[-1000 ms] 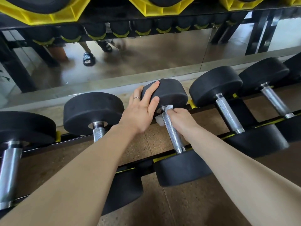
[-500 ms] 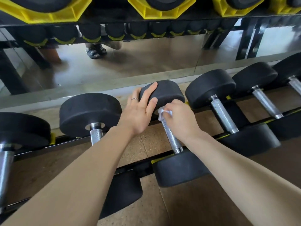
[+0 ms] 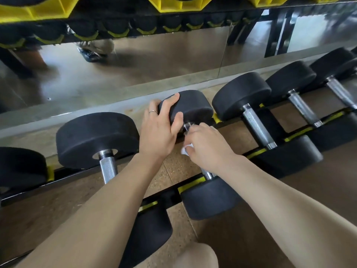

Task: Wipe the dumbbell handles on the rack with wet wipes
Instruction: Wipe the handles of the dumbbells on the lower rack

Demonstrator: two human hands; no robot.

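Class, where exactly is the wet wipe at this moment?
In the head view, near centre, the wet wipe is bunched in the right hand around the handle of the dumbbell whose far head the left hand holds.

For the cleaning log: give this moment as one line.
left hand: holds far weight head | right hand: grips wet wipe round dumbbell handle | step: wiping handle
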